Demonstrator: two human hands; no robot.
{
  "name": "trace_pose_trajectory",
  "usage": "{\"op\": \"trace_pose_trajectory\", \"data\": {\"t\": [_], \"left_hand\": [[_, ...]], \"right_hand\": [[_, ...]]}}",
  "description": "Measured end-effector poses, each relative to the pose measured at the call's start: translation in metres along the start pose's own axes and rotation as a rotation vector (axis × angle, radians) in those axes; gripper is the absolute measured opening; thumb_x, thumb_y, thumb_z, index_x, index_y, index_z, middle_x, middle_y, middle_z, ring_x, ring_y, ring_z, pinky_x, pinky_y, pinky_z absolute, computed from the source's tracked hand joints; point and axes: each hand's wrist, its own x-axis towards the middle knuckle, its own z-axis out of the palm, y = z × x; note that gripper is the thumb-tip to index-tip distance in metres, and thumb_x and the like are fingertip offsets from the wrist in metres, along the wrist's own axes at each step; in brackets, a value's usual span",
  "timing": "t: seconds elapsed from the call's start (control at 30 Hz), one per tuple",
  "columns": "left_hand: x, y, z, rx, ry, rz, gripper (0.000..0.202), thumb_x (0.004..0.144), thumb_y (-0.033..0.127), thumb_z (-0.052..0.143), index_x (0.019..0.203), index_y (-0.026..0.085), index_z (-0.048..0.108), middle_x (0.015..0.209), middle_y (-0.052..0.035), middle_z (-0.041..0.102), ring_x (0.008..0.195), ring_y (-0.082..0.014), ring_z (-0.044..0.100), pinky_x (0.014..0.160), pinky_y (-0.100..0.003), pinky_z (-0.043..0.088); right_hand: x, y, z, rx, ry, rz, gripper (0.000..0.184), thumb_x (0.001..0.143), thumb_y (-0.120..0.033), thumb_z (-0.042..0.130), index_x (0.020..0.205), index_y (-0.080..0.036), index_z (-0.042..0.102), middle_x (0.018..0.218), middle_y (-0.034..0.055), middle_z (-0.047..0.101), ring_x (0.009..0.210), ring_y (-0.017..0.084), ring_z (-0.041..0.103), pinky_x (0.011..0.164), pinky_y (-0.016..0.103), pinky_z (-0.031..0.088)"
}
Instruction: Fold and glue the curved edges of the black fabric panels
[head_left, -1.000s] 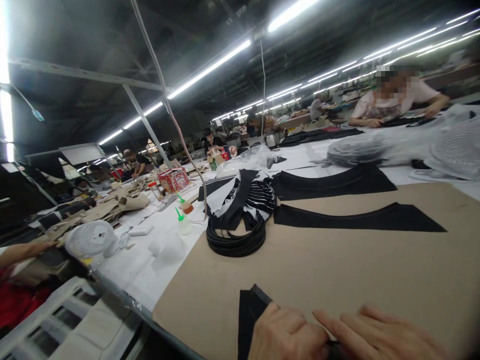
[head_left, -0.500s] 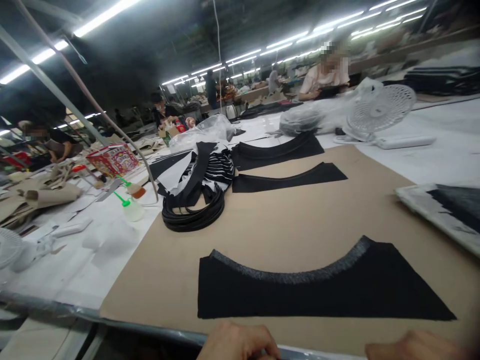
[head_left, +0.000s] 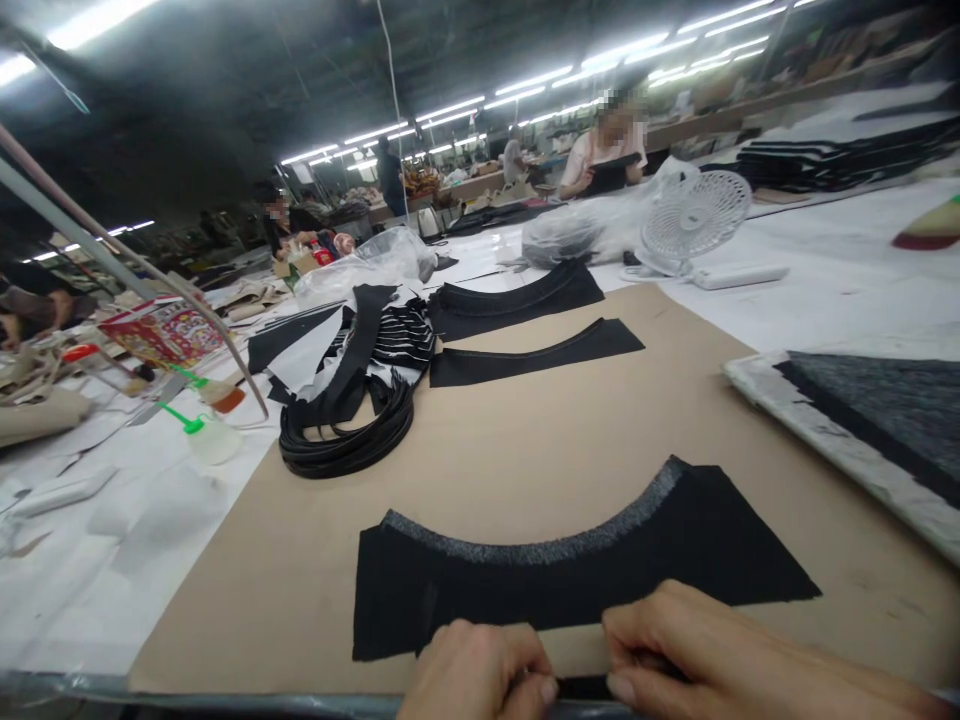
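Observation:
A curved black fabric piece point(head_left: 570, 580) with a grey fuzzy inner edge lies flat on the brown cardboard sheet point(head_left: 525, 440) near the table's front edge. My left hand point(head_left: 480, 675) is curled at the bottom of the view, fingertips pinching the near edge of the black piece. My right hand point(head_left: 697, 650) sits beside it, fingers bent and pressing down on the same near edge. A thin dark strip shows between the two thumbs.
A coil of black cord point(head_left: 341, 440) and striped fabric point(head_left: 397, 340) lie mid-table, with two more curved black pieces point(head_left: 540, 355) behind. Glue bottles point(head_left: 202, 430) stand left, a white fan point(head_left: 694, 220) back right, a grey-topped board point(head_left: 862, 420) right. Other people work at far tables.
The view has swung right and down. My hands moved forward from the table's edge onto the near edge of the curved black piece and closed on it.

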Motion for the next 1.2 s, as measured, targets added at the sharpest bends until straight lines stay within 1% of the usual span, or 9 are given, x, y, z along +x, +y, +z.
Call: {"op": "trace_pose_trajectory", "data": {"t": [0.13,0.23,0.33,0.43,0.53,0.67,0.83,0.97,1.2], "left_hand": [[0.004,0.002,-0.012,0.061,0.143,-0.054,0.019,0.084,0.03,0.052,0.081,0.027,0.071,0.064,0.0029,0.062,0.063,-0.0151,0.055,0.059,-0.026,0.028],[0.013,0.006,-0.019,0.032,0.232,-0.049,0.017,0.083,0.031,0.055,0.07,0.025,0.064,0.062,0.0043,0.06,0.064,-0.014,0.053,0.058,-0.026,0.025],[0.028,0.008,-0.022,0.025,0.27,-0.049,0.019,0.081,0.029,0.055,0.064,0.023,0.06,0.062,0.0046,0.058,0.063,-0.0128,0.052,0.058,-0.026,0.025],[0.044,0.006,-0.021,0.026,0.299,-0.065,0.017,0.081,0.028,0.056,0.066,0.022,0.059,0.061,0.0043,0.057,0.063,-0.013,0.051,0.059,-0.026,0.024],[0.056,0.002,-0.018,0.052,0.349,-0.076,0.011,0.08,0.027,0.058,0.071,0.023,0.061,0.064,0.0037,0.058,0.066,-0.0138,0.052,0.06,-0.026,0.024],[0.065,-0.002,-0.015,0.067,0.353,-0.111,0.009,0.08,0.025,0.057,0.072,0.023,0.062,0.063,0.0034,0.058,0.065,-0.0139,0.052,0.06,-0.027,0.024],[0.066,-0.001,-0.015,0.058,0.343,-0.146,0.011,0.08,0.024,0.056,0.072,0.022,0.063,0.064,0.0026,0.059,0.063,-0.0139,0.052,0.059,-0.027,0.023],[0.064,0.0,-0.015,0.037,0.349,-0.128,0.012,0.079,0.023,0.054,0.071,0.021,0.063,0.062,0.0017,0.058,0.063,-0.0143,0.052,0.059,-0.027,0.023],[0.062,-0.007,-0.014,-0.023,0.372,-0.052,0.017,0.083,0.024,0.051,0.069,0.02,0.061,0.061,0.0025,0.056,0.061,-0.0133,0.051,0.058,-0.026,0.024]], "right_hand": [[0.007,-0.005,-0.011,-0.053,0.082,0.004,0.029,0.091,-0.047,0.047,0.082,-0.026,0.064,0.079,0.0006,0.065,0.071,0.019,0.059,0.057,0.026,0.036],[0.014,-0.013,-0.017,-0.17,0.112,0.043,0.027,0.093,-0.042,0.046,0.079,-0.025,0.063,0.084,0.0027,0.066,0.079,0.021,0.06,0.062,0.028,0.036],[0.021,-0.024,-0.022,-0.28,0.125,0.084,0.024,0.094,-0.034,0.046,0.079,-0.024,0.063,0.087,0.0044,0.068,0.084,0.023,0.062,0.068,0.03,0.036],[0.031,-0.03,-0.026,-0.36,0.16,0.068,0.024,0.094,-0.025,0.046,0.077,-0.022,0.063,0.082,0.0049,0.07,0.077,0.022,0.064,0.065,0.03,0.034],[0.04,-0.027,-0.026,-0.39,0.194,0.034,0.024,0.094,-0.023,0.047,0.076,-0.022,0.063,0.076,0.0045,0.069,0.071,0.022,0.064,0.06,0.03,0.03],[0.048,-0.022,-0.021,-0.383,0.237,0.037,0.02,0.093,-0.026,0.051,0.079,-0.022,0.064,0.076,0.0043,0.069,0.073,0.023,0.064,0.061,0.03,0.03],[0.053,-0.023,-0.019,-0.404,0.225,0.046,0.024,0.093,-0.021,0.047,0.077,-0.021,0.065,0.073,0.0052,0.07,0.071,0.022,0.066,0.058,0.03,0.027],[0.055,-0.023,-0.021,-0.418,0.242,0.028,0.026,0.093,-0.02,0.045,0.076,-0.02,0.064,0.073,0.0065,0.07,0.071,0.022,0.066,0.058,0.03,0.026],[0.057,-0.023,-0.022,-0.395,0.23,0.028,0.025,0.092,-0.018,0.043,0.076,-0.019,0.062,0.071,0.0061,0.069,0.068,0.021,0.065,0.057,0.029,0.025]]}}
